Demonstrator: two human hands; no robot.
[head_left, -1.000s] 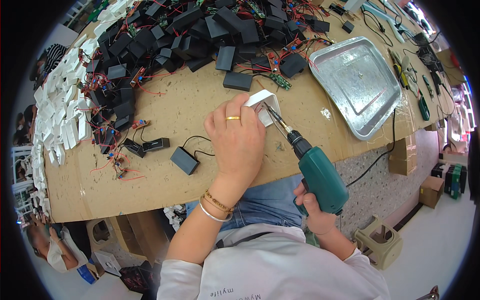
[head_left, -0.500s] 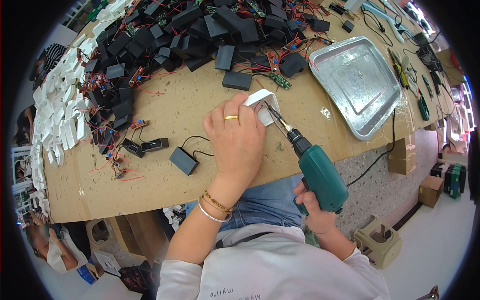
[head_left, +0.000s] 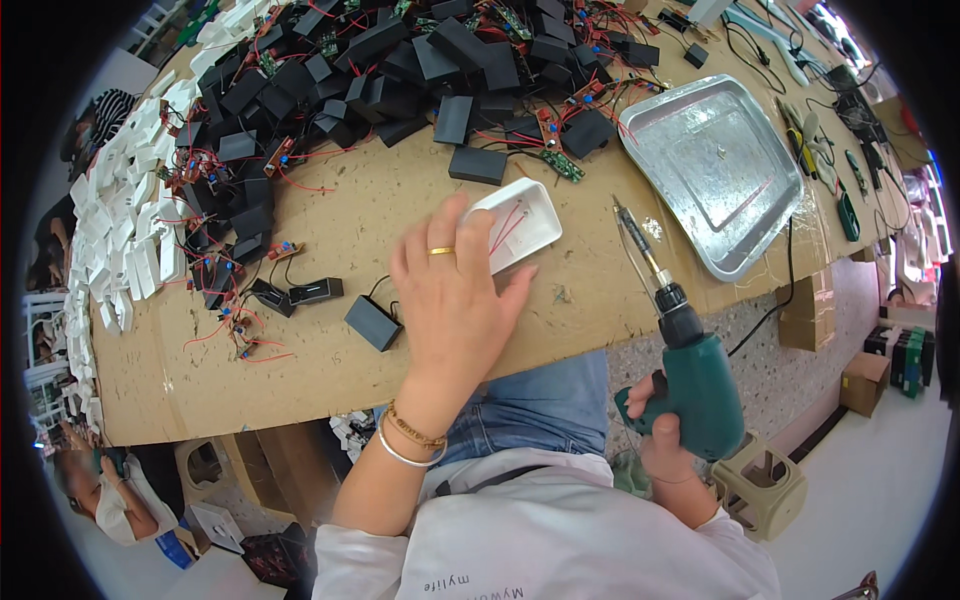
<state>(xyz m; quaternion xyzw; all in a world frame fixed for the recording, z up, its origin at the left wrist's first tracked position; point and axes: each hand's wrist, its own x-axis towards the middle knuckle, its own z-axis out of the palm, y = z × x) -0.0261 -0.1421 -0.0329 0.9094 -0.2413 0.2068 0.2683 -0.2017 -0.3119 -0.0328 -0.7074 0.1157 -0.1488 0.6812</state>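
A white plastic case (head_left: 537, 236), open side up with thin red wires inside, lies on the cardboard-covered table. My left hand (head_left: 447, 262) rests against its left side, fingers spread and thumb apart; the fingertips are partly hidden at the rim. In my right hand (head_left: 661, 437) is a green pistol-grip soldering gun (head_left: 704, 390), my fingers wrapped round its handle. Its metal tip, with a thin tube alongside, points up and away, to the right of the case and apart from it. A black box (head_left: 374, 322) with black leads sits left of my left hand.
Black boxes (head_left: 440, 60) with red wires and circuit boards are heaped at the back. White casings (head_left: 120, 235) pile up at the left. On the right stand a metal tray (head_left: 715, 150) and pliers (head_left: 800, 142). A black cord (head_left: 775, 305) hangs past the table edge.
The soldering gun has moved right and toward me, its tip leaving the white case. The case has tipped flatter, showing its inside, and my left hand's fingers have spread, thumb away from it.
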